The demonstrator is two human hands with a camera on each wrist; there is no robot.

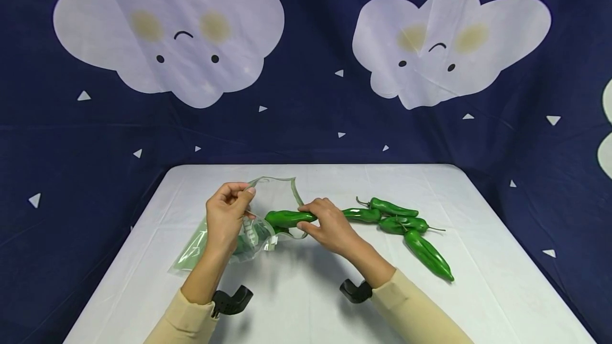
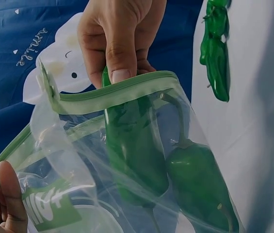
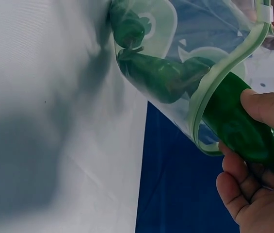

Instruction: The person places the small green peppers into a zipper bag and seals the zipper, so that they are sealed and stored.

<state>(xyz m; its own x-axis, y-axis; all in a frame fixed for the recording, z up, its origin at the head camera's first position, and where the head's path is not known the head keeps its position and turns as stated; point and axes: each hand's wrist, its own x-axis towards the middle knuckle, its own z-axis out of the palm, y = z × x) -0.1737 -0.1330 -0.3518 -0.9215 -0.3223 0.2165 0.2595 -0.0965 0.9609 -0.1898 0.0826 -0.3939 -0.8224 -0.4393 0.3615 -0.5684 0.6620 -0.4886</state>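
Note:
My left hand (image 1: pixel 223 222) pinches the green zip rim of a clear plastic zip bag (image 1: pixel 190 256), whose mouth gapes toward the right. Between the thumb and fingers of my right hand (image 1: pixel 331 229) is a long green pepper (image 1: pixel 287 218). Its leading part is inside the bag's mouth, as the right wrist view shows; the end in my grip is still outside. Other green peppers (image 3: pixel 161 77) lie within the bag, one with its stem (image 2: pixel 180 114) pointing up toward the rim. Part of the bag is hidden behind my left hand and forearm.
Several loose green peppers (image 1: pixel 427 255) lie in a cluster on the white table (image 1: pixel 478 312), right of my right hand. Behind the table hangs a dark blue cloth (image 1: pixel 306 137) with clouds. A black camera mount (image 1: pixel 232 301) sits on each wrist.

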